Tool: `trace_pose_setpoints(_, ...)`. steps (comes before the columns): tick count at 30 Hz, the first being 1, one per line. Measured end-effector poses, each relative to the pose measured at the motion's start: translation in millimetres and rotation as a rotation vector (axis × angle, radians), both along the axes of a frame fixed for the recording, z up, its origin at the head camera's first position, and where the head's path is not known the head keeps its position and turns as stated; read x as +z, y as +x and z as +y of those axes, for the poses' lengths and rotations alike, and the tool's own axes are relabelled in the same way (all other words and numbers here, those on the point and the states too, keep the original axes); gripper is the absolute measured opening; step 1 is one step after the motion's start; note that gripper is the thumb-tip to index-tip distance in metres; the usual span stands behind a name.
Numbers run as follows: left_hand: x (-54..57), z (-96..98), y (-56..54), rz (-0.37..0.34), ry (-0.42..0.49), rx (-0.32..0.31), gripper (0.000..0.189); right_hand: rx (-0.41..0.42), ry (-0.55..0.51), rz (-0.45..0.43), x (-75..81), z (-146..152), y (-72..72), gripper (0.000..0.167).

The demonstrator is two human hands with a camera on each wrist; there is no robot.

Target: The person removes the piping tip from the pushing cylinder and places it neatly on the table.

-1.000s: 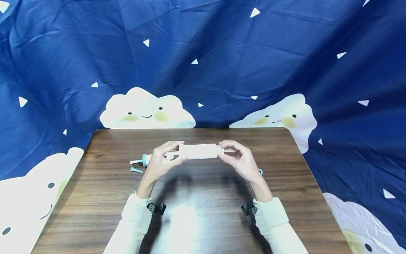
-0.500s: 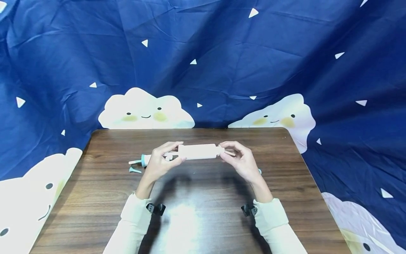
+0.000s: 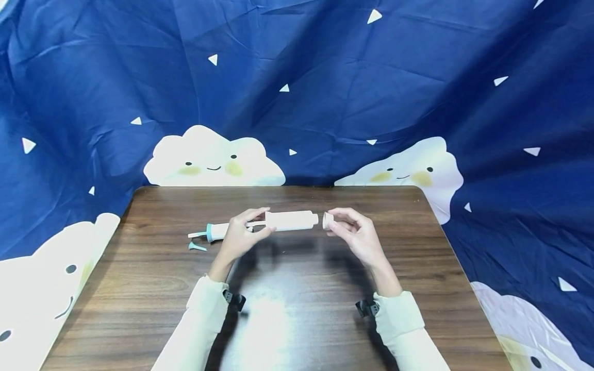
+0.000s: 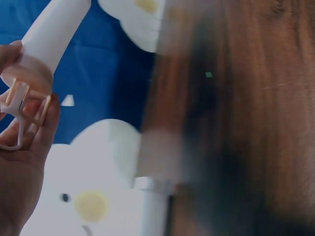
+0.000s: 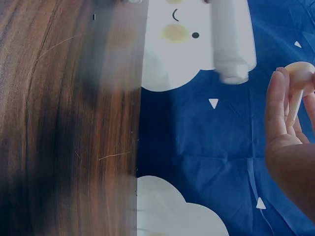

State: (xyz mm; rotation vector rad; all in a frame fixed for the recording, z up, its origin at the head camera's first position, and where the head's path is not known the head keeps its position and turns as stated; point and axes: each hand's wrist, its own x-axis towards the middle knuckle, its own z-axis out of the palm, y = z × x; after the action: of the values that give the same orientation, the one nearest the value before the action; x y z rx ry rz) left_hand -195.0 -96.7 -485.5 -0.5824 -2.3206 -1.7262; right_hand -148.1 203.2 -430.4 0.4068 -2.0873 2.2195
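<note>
My left hand grips the left end of a white syringe-like tube, held level above the table. In the left wrist view, a pale ribbed plunger rod with a ring-like handle sticks out of the tube's wide end, beside my curled fingers. The tube's narrow neck points right, uncovered. Across a small gap, my right hand pinches a white nozzle cap between thumb and fingers. In the right wrist view its thin spout reaches back toward the palm.
Left of my left hand, a second tube, white with a teal end, lies on the wooden table, partly hidden by that hand. Near it rests a small teal nozzle. A blue curtain with clouds hangs behind the table.
The nozzle cap has come off the tube's neck, and my right hand has drawn it a little to the right. My left hand still grips the tube, shifted slightly right.
</note>
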Motion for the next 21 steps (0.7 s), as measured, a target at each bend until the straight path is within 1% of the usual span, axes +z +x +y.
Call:
trace_pose_setpoints(4, -15.7, 6.9, -10.4, -0.110, -0.015, 0.001, 0.048, 0.010, -0.009, 0.005, 1.3, 3, 2.3, 0.031)
trace_pose_setpoints(8, -27.9, 12.5, -21.4, -0.172, -0.061, 0.028, 0.051, 0.017, -0.022, 0.004, 0.1, 5, 4.6, 0.032)
trace_pose_setpoints(11, -35.8, 16.3, -29.0, -0.199, -0.093, 0.043, 0.054, 0.013, -0.021, 0.003, -1.6, 6, 5.6, 0.031)
trace_pose_setpoints(16, -49.0, 21.9, -36.9, -0.238, -0.132, 0.033, 0.056, 0.024, 0.005, 0.004, -3.4, 5, 6.5, 0.031)
trace_pose_setpoints(21, -59.8, 27.5, -42.9, -0.247, -0.170, 0.036, 0.053, 0.033, 0.030, 0.007, -5.9, 4, 6.6, 0.030)
